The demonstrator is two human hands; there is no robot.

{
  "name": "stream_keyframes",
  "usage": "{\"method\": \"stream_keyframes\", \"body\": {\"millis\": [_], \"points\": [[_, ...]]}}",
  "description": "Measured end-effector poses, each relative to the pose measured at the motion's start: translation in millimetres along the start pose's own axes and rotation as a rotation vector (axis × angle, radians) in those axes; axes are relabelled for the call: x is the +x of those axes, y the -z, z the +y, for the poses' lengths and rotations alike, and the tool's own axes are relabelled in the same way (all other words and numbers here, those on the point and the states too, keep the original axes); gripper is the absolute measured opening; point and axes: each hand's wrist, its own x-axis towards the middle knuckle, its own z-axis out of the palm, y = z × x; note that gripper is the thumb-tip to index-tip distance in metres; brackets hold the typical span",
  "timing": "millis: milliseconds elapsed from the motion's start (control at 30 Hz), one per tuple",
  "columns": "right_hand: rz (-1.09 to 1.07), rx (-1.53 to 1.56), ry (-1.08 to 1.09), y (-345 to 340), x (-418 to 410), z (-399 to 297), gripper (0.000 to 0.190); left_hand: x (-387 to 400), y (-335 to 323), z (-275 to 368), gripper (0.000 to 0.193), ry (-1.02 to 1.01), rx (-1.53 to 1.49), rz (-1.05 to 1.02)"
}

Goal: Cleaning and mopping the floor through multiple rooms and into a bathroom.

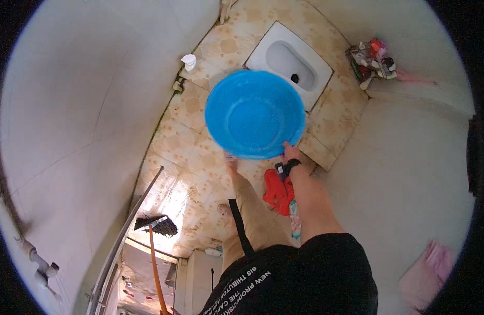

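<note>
My right hand grips the near right rim of a large round blue plastic basin, thumb over the edge. The basin's open side faces up at me, and nothing shows inside it. It is in front of my feet and overlaps the near left corner of a white squat toilet from my view. A black watch is on my right wrist. Below that forearm lies a crumpled-looking red item, partly covered, with a patterned pale packet beside it. My left hand is out of view.
A broom with an orange handle stands by the doorway at lower left. Toiletries fill a corner rack. A white cup-like container sits by the left wall. Pink cloth hangs at right; shiny patches show on the tiled floor.
</note>
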Motion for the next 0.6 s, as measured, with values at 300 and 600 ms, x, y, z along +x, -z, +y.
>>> {"method": "stream_keyframes", "body": {"millis": [300,600], "points": [[-0.325,-0.702,0.236,-146,-73,129,0.041,-6,36,-12,0.045,-0.083,-0.08,-0.024],[-0.465,-1.738,1.047,-201,-20,154,0.033,4,7,-8,0.039,-0.017,0.056,-0.164]]}}
